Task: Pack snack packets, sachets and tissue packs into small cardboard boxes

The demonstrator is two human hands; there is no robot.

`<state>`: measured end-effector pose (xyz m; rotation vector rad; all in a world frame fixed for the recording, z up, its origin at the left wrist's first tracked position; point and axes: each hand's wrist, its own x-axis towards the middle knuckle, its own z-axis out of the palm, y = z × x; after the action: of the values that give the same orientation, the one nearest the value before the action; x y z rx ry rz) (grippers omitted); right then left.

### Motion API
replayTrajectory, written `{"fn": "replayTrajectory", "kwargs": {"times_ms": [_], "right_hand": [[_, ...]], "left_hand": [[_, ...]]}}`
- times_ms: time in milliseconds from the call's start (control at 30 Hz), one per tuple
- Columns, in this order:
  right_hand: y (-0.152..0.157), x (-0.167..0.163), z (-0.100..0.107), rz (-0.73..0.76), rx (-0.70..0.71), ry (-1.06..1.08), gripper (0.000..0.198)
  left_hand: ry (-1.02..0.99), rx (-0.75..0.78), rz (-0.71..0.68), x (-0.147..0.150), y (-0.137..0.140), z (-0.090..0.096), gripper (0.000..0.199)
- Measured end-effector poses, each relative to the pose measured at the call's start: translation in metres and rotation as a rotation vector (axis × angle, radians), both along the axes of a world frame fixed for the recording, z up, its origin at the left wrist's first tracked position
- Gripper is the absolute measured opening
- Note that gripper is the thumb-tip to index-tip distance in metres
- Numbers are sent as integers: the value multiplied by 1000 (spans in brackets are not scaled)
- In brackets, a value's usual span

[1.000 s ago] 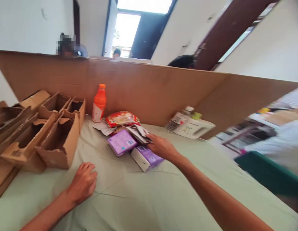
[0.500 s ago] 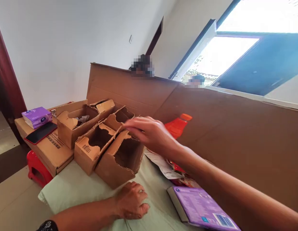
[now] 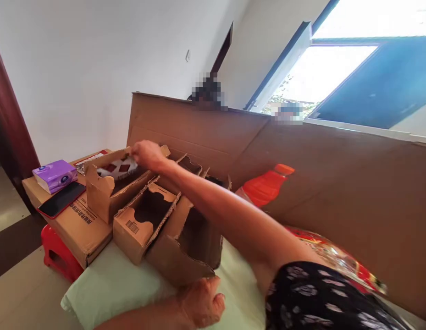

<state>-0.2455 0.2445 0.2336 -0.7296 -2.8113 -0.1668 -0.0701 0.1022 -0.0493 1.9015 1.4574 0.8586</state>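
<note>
My right hand (image 3: 146, 154) reaches over to the rear left cardboard box (image 3: 100, 197), its fingers closed on the edge of a white packet with dark red diamond shapes (image 3: 123, 168). The packet sits at least partly inside that box. Its far end is hidden. Down in front, my left hand (image 3: 204, 303) is a loose fist with nothing visible in it, close to the near cardboard box (image 3: 178, 261). A middle cardboard box (image 3: 130, 229) with a barcode stands between the two.
A purple tissue pack (image 3: 54, 175) and a phone (image 3: 62, 200) lie on a flat carton (image 3: 78, 233) at left, above a red stool (image 3: 59, 256). An orange bottle (image 3: 264, 188) leans by the tall cardboard wall (image 3: 353, 206). Shiny red packaging (image 3: 336, 256) lies at right.
My right hand has moved left from above the near boxes to the rear left box and gripped the packet. The view shifted slightly; my right sleeve now covers where the right-hand tissue pack lay.
</note>
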Motion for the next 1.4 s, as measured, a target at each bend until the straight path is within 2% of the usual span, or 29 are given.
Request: {"fn": "replayTrajectory", "kwargs": {"times_ms": [100,167,233,300,400,467,533,600,667,767,833,900,933,1033,1133,1233,1400], "right_hand": [[19,66,21,36,-80,405,19],[28,126,30,86,-230,715,14],[30,193,34,64,-402,907,18],[22,259,32,-51,-523,1011,22],[8,347,20,-298,-560,1063,25],[5,395,7,-444,-481,1080,25],[5,433,-9,-589,-313,1070,22],[2,460,-31,-738,-130,1008,21],[-9,478,-59,-825,-42,934,27],[-36,497,-108,-758,-129,835,28],[-48,513,-136,-654,-261,613,23],[-50,529,-152,-614,-320,368,26],[-47,534,-154,-611,-322,297,27],[-33,528,-136,-637,-284,295,25],[-15,475,-101,-599,-257,404,24],[8,380,-73,-422,-253,439,27],[48,190,-43,-118,-155,337,42]], "left_hand": [[12,49,10,-6,1,5,24],[4,96,-5,-11,5,6,23],[-4,146,-11,-14,13,4,24],[-1,197,-9,-17,22,2,24],[29,260,13,-23,27,1,21],[60,282,24,-27,25,4,19],[91,290,29,-30,22,8,18],[117,287,34,-31,20,13,17],[140,275,41,-31,17,16,16],[171,254,47,-28,12,18,16],[183,240,52,-24,8,17,16],[187,223,62,-20,5,15,16],[185,212,66,-18,5,14,17],[166,174,67,-12,2,11,17],[138,125,47,-7,1,7,15],[111,72,19,-5,1,2,15],[88,-30,-4,-1,2,-10,20]]}}
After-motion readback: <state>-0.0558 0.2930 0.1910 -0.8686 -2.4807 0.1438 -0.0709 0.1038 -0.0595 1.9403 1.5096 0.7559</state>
